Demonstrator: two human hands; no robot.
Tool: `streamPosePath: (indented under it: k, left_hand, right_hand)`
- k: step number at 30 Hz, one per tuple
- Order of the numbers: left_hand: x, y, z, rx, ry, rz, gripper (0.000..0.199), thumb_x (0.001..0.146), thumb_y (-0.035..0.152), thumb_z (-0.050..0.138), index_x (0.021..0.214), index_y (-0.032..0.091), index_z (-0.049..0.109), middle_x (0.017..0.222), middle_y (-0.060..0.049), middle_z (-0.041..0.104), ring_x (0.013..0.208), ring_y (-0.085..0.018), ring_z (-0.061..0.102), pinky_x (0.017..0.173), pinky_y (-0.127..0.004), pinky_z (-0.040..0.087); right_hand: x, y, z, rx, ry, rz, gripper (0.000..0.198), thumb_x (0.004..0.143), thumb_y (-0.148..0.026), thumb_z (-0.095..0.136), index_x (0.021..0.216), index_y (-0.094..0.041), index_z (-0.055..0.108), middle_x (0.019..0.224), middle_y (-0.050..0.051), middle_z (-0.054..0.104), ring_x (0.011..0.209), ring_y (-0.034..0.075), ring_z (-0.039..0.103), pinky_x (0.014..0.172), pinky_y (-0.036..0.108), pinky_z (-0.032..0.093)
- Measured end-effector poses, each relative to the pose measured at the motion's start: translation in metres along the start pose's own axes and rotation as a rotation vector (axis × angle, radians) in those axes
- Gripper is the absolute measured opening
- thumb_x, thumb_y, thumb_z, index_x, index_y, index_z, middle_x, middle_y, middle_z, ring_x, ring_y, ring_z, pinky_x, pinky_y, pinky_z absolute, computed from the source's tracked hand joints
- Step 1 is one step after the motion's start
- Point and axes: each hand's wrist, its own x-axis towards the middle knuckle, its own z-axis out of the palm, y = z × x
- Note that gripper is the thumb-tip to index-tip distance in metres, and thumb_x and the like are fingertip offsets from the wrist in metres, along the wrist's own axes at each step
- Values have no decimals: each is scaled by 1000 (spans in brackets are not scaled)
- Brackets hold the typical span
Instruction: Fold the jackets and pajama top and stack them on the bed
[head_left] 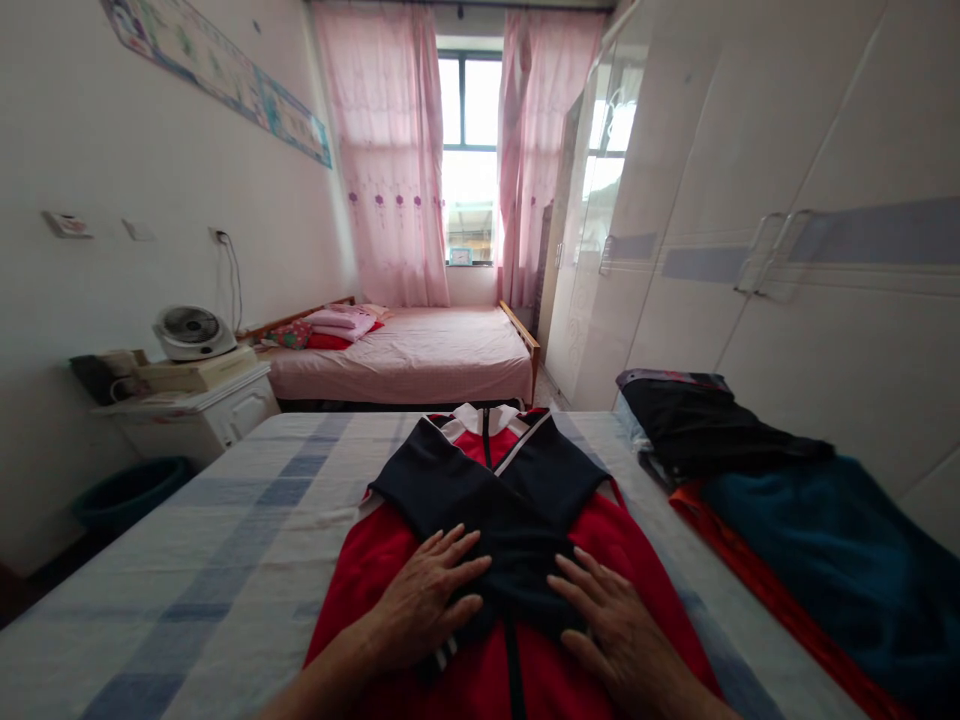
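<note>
A red and navy zip-up jacket (487, 520) with a white collar lies front up on the bed before me. Its dark sleeves are folded inward and cross over the chest. My left hand (431, 595) rests on the crossed sleeves, palm down with fingers spread. On the other side, my right hand (600, 620) lies on the jacket too, its fingers stretched and apart. Neither hand grips the cloth. Below the sleeves, the dark zip (514, 660) runs down between my hands. The jacket's lower end is out of view.
Folded clothes in black (705, 425), teal (840, 570) and orange-red lie along the right of the striped bedsheet (247, 540). A white wardrobe (825, 330) rises beyond them. At left stand a bedside cabinet (225, 410) with a fan (193, 332) and a green tub (131, 490).
</note>
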Motion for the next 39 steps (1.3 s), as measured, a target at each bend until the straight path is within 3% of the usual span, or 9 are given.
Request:
streamPosePath:
  k: [3,7,12,17,23,27,32,35,39]
  left_hand:
    - [8,-1,-13,-77,20,-31,30,89,37,47,114,29,64,134,-4,53,126,-25,44,105,-41,36]
    - [36,2,-25,-94,195,-80,26,89,30,47,104,23,67,122,-5,61,109,-18,58,96,-30,44]
    - [67,5,0,-5,228,-113,43,85,33,54,127,24,53,143,-10,41,133,-27,33,108,-46,31]
    - [71,-8,30,-24,168,-82,51,86,49,48,135,34,43,147,-6,34,136,-27,27,111,-51,22]
    - [79,-20,32,-43,30,-78,61,82,52,51,138,30,39,148,-13,28,136,-34,24,108,-57,23]
    - [86,-29,43,-37,35,-46,62,82,56,49,138,32,38,147,-14,29,135,-35,25,107,-58,26]
    - [91,-41,66,70,185,33,62,79,56,53,136,33,40,142,-15,39,128,-38,37,97,-61,38]
    - [91,-42,70,95,247,44,61,79,56,52,135,33,40,140,-15,42,126,-37,40,95,-59,40]
    - [87,-36,62,53,233,20,60,81,56,49,135,33,39,142,-15,40,129,-36,36,98,-59,37]
  right_hand:
    - [4,3,-8,77,-34,30,42,85,-48,48,121,-30,60,138,3,48,132,27,34,109,47,27]
    - [32,10,-36,165,131,36,36,88,-39,43,115,-25,61,130,6,55,122,22,48,104,38,35]
    - [112,29,-65,46,322,37,38,86,-28,40,121,-19,53,126,9,55,117,18,51,102,33,36]
    - [209,46,-66,-76,287,90,49,87,-34,42,131,-12,44,133,14,49,124,19,44,103,30,33]
    - [298,57,-50,-147,216,210,54,86,-44,45,125,-6,50,125,22,55,119,30,49,97,41,35]
    - [325,61,-41,-190,194,317,51,89,-49,38,110,-9,62,113,23,62,116,34,50,99,49,28]
    - [344,61,-37,-156,154,373,48,86,-52,42,102,-13,66,108,21,64,113,35,53,98,52,26]
    - [354,61,-41,-99,132,373,53,85,-56,42,98,-11,68,103,19,66,108,35,56,94,49,33]
    - [358,65,-51,14,105,312,54,82,-61,44,85,-13,69,85,11,69,92,27,63,80,36,44]
